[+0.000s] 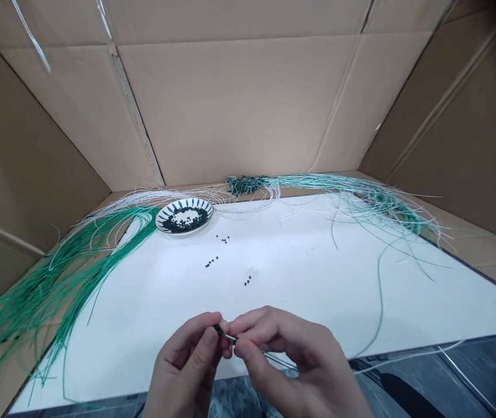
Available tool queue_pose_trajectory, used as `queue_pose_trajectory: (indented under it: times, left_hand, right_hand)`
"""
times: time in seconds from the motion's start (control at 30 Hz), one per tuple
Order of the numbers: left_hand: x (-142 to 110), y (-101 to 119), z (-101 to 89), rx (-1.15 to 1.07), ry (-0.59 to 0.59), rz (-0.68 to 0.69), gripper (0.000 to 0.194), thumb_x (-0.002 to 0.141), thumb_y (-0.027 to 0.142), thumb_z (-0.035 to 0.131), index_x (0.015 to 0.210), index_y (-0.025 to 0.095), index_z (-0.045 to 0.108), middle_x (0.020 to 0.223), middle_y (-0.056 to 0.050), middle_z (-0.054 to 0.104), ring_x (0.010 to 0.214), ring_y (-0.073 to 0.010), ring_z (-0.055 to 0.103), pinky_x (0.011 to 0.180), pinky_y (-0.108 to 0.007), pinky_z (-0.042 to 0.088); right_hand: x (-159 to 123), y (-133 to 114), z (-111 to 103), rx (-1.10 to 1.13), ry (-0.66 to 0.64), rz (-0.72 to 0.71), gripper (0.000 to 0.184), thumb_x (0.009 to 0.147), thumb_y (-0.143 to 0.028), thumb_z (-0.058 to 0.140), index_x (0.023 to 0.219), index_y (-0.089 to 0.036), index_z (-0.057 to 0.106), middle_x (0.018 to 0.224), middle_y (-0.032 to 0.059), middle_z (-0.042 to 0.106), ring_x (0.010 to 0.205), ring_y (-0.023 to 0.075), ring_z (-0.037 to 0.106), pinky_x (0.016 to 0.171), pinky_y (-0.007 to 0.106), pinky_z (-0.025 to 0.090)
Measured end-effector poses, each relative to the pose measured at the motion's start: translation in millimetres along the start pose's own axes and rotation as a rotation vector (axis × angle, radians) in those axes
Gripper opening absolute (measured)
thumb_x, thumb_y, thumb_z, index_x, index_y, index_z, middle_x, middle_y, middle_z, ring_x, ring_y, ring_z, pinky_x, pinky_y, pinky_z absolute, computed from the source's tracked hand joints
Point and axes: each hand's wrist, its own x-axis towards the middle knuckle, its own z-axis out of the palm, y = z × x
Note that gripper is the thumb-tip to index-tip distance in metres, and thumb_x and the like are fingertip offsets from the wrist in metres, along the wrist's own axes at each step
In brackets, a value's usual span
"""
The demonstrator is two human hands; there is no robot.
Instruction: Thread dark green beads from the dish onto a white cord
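Note:
My left hand (184, 366) and my right hand (295, 360) meet at the near edge of a white board (317, 290). Left thumb and forefinger pinch a small dark bead (218, 330). The right fingers pinch the end of a thin white string (232, 338) that touches the bead and trails off to the right (405, 359). Whether the string is inside the bead I cannot tell. Several loose dark beads (213, 262) lie on the board ahead of my hands. A patterned plate (204, 208) farther back holds a heap of dark beads (184, 219).
A thick bundle of green and white strings (56, 278) fans out on the left. Another bundle (374, 200) with beaded ends lies at the back right. Cardboard walls (239, 104) enclose the board on three sides. A dark surface (470, 371) shows at the near right.

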Motion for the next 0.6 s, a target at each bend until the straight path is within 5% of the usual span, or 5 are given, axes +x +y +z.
queue_pose_trajectory:
  times: [0.47, 0.6]
  left_hand:
    - [-0.7, 0.0, 1.8, -0.006, 0.008, -0.014, 0.042, 0.028, 0.044, 0.103, 0.057, 0.024, 0.081, 0.054, 0.003, 0.076, 0.049, -0.0054, 0.064, 0.055, -0.009, 0.054]
    - [-1.6, -2.0, 1.0, 0.023, 0.019, 0.071, 0.039, 0.030, 0.046, 0.102, 0.058, 0.027, 0.082, 0.055, 0.004, 0.076, 0.051, -0.0063, 0.064, 0.057, -0.009, 0.054]
  right_hand:
    - [2.3, 7.1, -0.5, -0.042, -0.024, -0.069, 0.016, 0.083, -0.010, 0.068, 0.073, -0.021, 0.075, 0.087, 0.0004, 0.081, 0.076, 0.0126, 0.074, 0.073, 0.017, 0.059]
    - [-0.1, 7.0, 1.8, -0.052, 0.017, -0.079, 0.017, 0.083, -0.009, 0.068, 0.074, -0.023, 0.075, 0.088, -0.0019, 0.081, 0.081, 0.0115, 0.076, 0.075, 0.015, 0.058]
